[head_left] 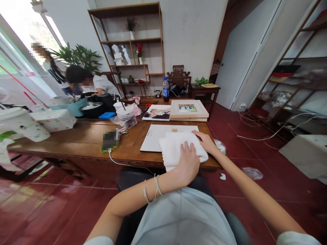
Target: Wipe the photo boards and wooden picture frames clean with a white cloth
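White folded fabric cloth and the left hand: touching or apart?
Touching. The head view shows the left hand pressed against the white folded fabric cloth, with no visible gap.

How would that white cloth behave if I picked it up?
The white cloth would probably flop, judging by its soft folds and wavy edge. It seems unlikely to roll, lying spread under the left hand.

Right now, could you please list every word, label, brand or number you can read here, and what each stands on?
"31", it seems, on the small block on the wooden shelving; tiny, so uncertain.
Bottle label: too small to read.
White panel: lettering by its left edge and a gold mark, unreadable.
Phone screen: blurred out.
Large cup: marks, illegible.
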Demonstrator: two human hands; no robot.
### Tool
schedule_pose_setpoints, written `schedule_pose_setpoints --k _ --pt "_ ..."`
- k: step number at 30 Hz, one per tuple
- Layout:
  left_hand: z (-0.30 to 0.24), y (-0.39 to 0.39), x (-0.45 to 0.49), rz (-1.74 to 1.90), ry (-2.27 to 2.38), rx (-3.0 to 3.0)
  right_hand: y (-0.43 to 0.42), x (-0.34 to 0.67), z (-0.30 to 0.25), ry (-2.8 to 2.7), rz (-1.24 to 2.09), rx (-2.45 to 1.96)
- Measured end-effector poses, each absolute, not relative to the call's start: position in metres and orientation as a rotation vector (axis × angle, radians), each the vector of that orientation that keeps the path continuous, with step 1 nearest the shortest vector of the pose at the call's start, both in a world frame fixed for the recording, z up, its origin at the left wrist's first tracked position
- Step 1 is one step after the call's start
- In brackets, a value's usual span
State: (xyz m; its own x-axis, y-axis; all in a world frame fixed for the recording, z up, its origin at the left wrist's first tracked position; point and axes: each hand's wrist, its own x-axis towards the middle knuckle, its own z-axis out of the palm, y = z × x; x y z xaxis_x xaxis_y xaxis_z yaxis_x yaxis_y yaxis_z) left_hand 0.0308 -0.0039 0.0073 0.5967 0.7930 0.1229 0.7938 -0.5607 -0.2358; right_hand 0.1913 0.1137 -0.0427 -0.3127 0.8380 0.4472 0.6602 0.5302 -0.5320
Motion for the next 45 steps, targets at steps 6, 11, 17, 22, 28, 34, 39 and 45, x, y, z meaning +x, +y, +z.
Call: schedule_pose_setpoints --k 6,11,17,22,28,34,39,45 --pt "0.008 0.013 0.028 -0.121 -1.409 -2.580 0.112 0.190 -0.041 -2.056 0.336 -1.207" --pt "0.003 0.064 0.028 -0.185 -1.525 -2.560 0.108 0.187 -0.037 -2.080 0.268 -1.213" --pt "0.023 0.115 0.031 -0.194 -1.699 -2.650 0.107 0.186 -0.035 -2.064 0.236 -1.256" --pt "0.034 0.128 0.048 -0.236 -1.554 -2.832 0.109 0.188 -0.038 -2.083 0.187 -1.372" --pt "0.023 0.132 0.056 -0.354 -1.314 -2.940 0.109 0.187 -0.038 -2.079 0.171 -1.467" --pt "0.025 0.132 0.042 -0.217 -1.533 -2.792 0.105 0.185 -0.034 -2.079 0.192 -1.323" --pt "0.022 0.118 0.031 -0.218 -1.682 -2.620 0.106 0.186 -0.037 -2.052 0.250 -1.262" --pt "0.018 0.105 0.030 -0.151 -1.756 -2.499 0.109 0.187 -0.041 -2.016 0.272 -1.274"
